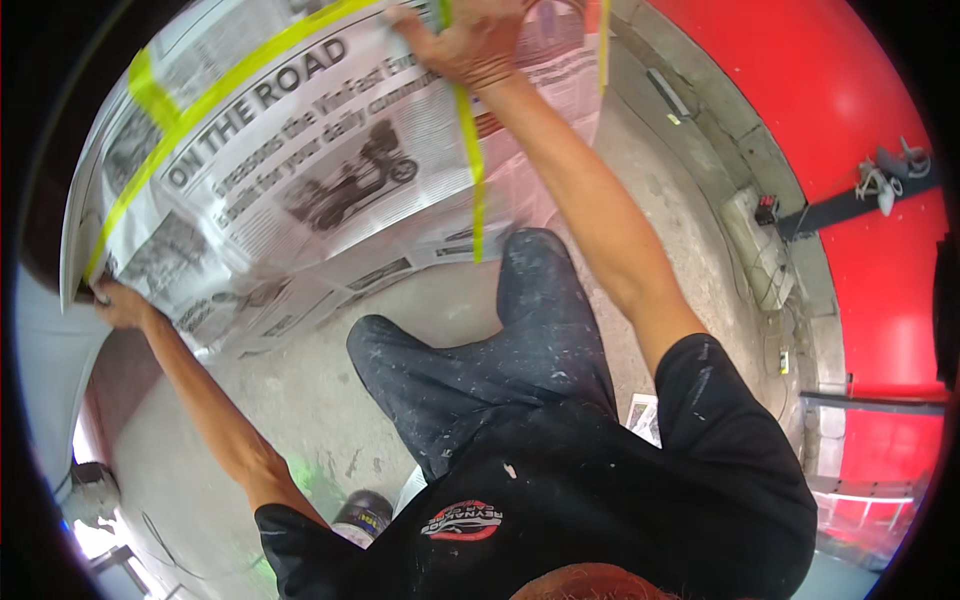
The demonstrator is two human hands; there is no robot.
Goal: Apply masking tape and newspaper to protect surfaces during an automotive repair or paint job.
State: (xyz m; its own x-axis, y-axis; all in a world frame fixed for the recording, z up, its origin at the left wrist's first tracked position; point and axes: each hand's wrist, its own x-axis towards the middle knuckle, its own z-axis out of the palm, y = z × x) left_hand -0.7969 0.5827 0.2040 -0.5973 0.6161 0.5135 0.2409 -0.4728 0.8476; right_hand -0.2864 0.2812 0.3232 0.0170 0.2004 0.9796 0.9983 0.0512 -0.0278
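Newspaper sheets (330,210) cover an upright panel in front of me, with printed pictures and text showing. Strips of yellow-green masking tape (240,72) run along their upper part, and another tape strip (474,180) goes down across them. At the lower left edge of the newspaper, my left hand (122,304) has its fingers closed around the paper's margin; some fingertips are hidden. My right hand (470,40) lies against the newspaper at the top, over the vertical tape, thumb spread away from the other fingers. The right hand looks slightly blurred.
Pale vehicle bodywork (50,350) borders the newspaper at the left. A can (363,515) stands on the concrete floor (290,420) beside me. To the right are a red wall (830,90), a concrete ledge (760,250) and grey-white fittings (885,180) on a dark band. A paper piece (643,415) lies near my right side.
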